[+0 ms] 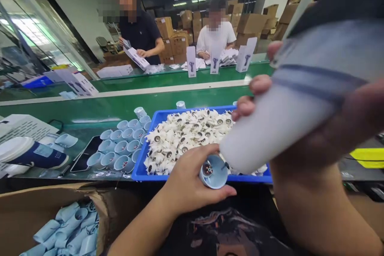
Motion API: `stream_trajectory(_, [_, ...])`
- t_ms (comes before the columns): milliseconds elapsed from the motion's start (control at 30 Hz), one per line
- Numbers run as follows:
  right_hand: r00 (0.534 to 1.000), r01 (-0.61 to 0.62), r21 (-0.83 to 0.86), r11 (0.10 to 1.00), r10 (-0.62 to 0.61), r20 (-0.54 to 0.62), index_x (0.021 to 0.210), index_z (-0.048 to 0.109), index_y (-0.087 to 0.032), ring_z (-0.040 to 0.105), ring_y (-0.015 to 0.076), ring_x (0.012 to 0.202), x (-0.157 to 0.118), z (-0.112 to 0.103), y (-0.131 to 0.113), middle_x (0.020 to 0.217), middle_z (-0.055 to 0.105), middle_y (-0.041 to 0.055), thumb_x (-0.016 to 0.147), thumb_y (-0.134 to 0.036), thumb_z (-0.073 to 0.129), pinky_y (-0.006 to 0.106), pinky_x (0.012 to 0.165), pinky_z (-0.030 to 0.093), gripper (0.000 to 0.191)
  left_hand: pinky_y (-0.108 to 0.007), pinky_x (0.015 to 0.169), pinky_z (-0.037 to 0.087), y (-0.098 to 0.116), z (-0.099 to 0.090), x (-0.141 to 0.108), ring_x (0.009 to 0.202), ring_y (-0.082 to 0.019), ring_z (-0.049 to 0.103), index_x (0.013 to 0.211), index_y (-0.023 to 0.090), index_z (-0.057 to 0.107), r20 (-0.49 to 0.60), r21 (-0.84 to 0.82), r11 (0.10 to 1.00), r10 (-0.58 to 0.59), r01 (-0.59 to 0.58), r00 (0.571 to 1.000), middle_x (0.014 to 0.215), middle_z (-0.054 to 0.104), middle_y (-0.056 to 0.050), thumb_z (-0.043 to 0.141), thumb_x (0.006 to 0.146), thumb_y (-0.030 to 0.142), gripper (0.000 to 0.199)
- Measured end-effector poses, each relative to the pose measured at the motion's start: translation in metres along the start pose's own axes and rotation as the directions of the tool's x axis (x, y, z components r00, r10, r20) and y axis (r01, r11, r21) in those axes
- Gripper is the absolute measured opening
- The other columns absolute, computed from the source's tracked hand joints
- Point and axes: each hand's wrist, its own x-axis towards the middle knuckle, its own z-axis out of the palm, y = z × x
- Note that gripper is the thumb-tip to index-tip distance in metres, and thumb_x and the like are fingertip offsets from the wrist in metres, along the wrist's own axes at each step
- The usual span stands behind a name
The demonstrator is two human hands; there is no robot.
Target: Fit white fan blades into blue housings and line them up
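Note:
My left hand (192,180) is wrapped round a light blue plastic housing (220,178), its open end turned up toward me. A small round part with reddish spots shows inside the housing. My right hand (324,136) grips a thick white and grey electric screwdriver (264,124), slanting down to the left. Its dark, thin tip is at the housing's rim; whether it touches a screw cannot be seen. Just behind my left hand stands a blue tray (159,124) heaped with white fan-like parts (192,132) with dark round centres.
Several blue housings (121,147) stand left of the tray. A cardboard box (102,212) holds more housings at lower left. A lidded paper cup (36,152) lies at far left. Beyond the green conveyor (129,102), two people handle white boxes (191,62). A yellow item (367,158) lies right.

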Motion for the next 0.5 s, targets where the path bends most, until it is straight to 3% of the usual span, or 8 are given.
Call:
stream_trajectory(67, [0.994,-0.09,0.263,0.961,0.104,-0.04,0.147,0.013,-0.034,0.069,0.0252,0.078,-0.001,0.006,-0.008,0.096,0.062,0.0029,0.101,-0.074,0.005,0.042,0.08,0.059,0.062,-0.027,0.066,0.049,0.008,0.006,0.008,0.07,-0.016,0.062,0.093,0.022,0.066,-0.018,-0.008,0.999,0.04,-0.04,0.999,0.081,0.068,0.0,0.082,0.071,0.042,0.034])
stream_trajectory(133, [0.977,-0.17,0.368,0.914,0.205,-0.057,0.145,0.013,-0.03,0.068,0.0269,0.071,-0.001,0.01,-0.015,0.089,0.06,0.0023,0.096,-0.083,0.022,0.042,0.076,0.06,0.073,-0.025,0.058,0.044,0.015,0.011,0.012,0.062,-0.013,0.055,0.082,0.02,0.064,-0.04,0.003,0.998,0.058,-0.058,0.998,0.072,0.062,0.002,0.081,0.072,0.041,0.028])
stream_trajectory(233, [0.948,-0.218,0.39,0.895,0.289,-0.131,0.141,0.025,-0.027,0.064,0.0243,0.064,-0.002,0.01,-0.023,0.084,0.057,0.0028,0.09,-0.092,0.023,0.037,0.063,0.058,0.082,-0.024,0.055,0.042,0.019,0.017,0.013,0.061,-0.012,0.053,0.08,0.019,0.063,-0.028,0.013,0.998,0.069,-0.069,0.997,0.072,0.06,0.002,0.08,0.072,0.04,0.028])
stream_trajectory(333, [0.92,-0.275,0.371,0.887,0.355,-0.167,0.14,0.03,-0.028,0.066,0.0238,0.07,-0.003,0.009,-0.027,0.083,0.057,0.0024,0.091,-0.091,0.013,0.033,0.059,0.057,0.081,-0.024,0.054,0.04,0.019,0.021,0.012,0.06,-0.011,0.05,0.079,0.019,0.062,-0.015,0.019,0.997,0.073,-0.073,0.997,0.071,0.057,0.002,0.078,0.074,0.041,0.027])
stream_trajectory(500, [0.926,-0.19,0.393,0.9,0.297,-0.232,0.133,0.033,-0.025,0.067,0.0226,0.067,-0.006,0.011,-0.019,0.082,0.06,0.0018,0.093,-0.088,0.007,0.033,0.056,0.056,0.079,-0.025,0.054,0.042,0.025,0.026,0.012,0.06,-0.013,0.054,0.08,0.019,0.062,-0.017,0.078,0.995,0.064,-0.063,0.998,0.071,0.061,0.001,0.076,0.075,0.041,0.027])
